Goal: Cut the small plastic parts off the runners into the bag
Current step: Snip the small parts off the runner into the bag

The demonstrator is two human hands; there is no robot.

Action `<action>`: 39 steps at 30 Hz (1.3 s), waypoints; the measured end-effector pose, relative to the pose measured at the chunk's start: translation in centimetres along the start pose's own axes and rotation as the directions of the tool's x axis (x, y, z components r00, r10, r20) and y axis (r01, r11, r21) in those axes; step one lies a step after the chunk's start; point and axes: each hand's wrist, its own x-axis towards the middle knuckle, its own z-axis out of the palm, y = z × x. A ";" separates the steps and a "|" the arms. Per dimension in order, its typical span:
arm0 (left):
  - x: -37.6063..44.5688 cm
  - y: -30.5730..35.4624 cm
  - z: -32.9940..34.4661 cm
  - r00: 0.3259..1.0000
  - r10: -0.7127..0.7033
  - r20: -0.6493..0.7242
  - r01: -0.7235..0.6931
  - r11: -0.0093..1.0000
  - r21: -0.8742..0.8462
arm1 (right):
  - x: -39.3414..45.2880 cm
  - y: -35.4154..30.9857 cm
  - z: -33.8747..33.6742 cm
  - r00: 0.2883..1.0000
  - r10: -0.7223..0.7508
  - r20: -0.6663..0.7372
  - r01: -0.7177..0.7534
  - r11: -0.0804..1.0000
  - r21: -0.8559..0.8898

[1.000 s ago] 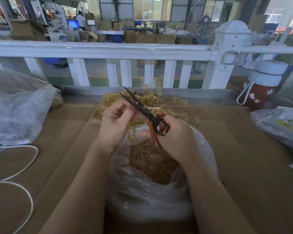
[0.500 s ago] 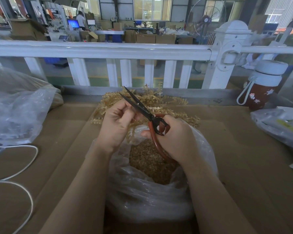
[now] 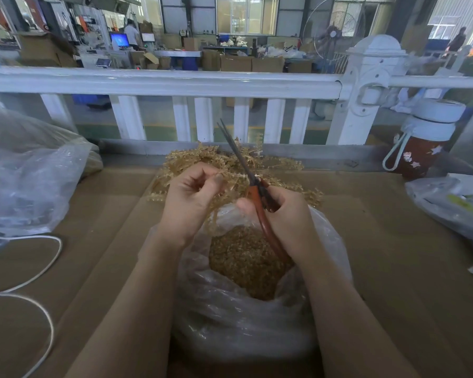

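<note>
At the centre of the frame, your left hand (image 3: 193, 197) pinches a thin amber plastic runner (image 3: 231, 178) between thumb and fingertips. Your right hand (image 3: 286, 218) grips the red handles of the dark-bladed scissors (image 3: 245, 170), whose blades are nearly closed and point toward the white railing (image 3: 161, 81). Just below both hands, the clear plastic bag (image 3: 230, 323) sits open on the cardboard-covered bench (image 3: 393, 268), holding small amber plastic parts (image 3: 243, 263). A heap of amber runners (image 3: 284, 173) lies behind it.
</note>
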 end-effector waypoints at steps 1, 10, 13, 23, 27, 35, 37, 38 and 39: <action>0.0 0.1 0.0 1.000 0.005 0.006 -0.005 1.000 0.009 | 0.0 -0.1 -0.1 1.000 0.004 0.013 -0.004 1.000 0.023; -0.3 0.8 1.0 0.998 -0.019 0.059 0.015 0.998 0.061 | 0.1 -0.8 -0.1 0.988 0.124 0.088 -0.133 0.985 0.107; -0.3 0.9 0.6 0.997 -0.062 0.042 0.062 0.998 0.000 | 0.3 -0.9 -0.3 0.985 0.163 0.061 -0.172 0.969 0.176; 0.0 0.8 -0.8 0.793 -0.538 0.285 0.591 0.793 -0.147 | 0.2 -1.1 -1.3 0.987 0.160 0.018 -0.145 0.836 0.530; -0.1 1.3 -0.9 0.779 -0.538 0.321 0.612 0.763 -0.207 | 0.4 -0.6 -1.3 0.987 0.159 0.033 -0.152 0.838 0.525; -0.2 1.7 -1.3 0.742 -0.507 0.438 0.611 0.780 -0.132 | 0.4 -0.1 -1.3 0.990 0.140 0.013 -0.122 0.808 0.577; -0.3 1.7 -1.3 0.742 -0.498 0.448 0.607 0.783 -0.137 | 0.4 0.0 -1.3 0.991 0.137 0.006 -0.114 0.801 0.588; -0.3 1.7 -1.4 0.741 -0.495 0.454 0.610 0.779 -0.147 | 0.4 0.0 -1.3 0.990 0.139 0.003 -0.115 0.801 0.587; -0.3 1.7 -1.4 0.738 -0.493 0.461 0.616 0.771 -0.162 | 0.4 0.0 -1.4 0.990 0.141 0.000 -0.114 0.804 0.584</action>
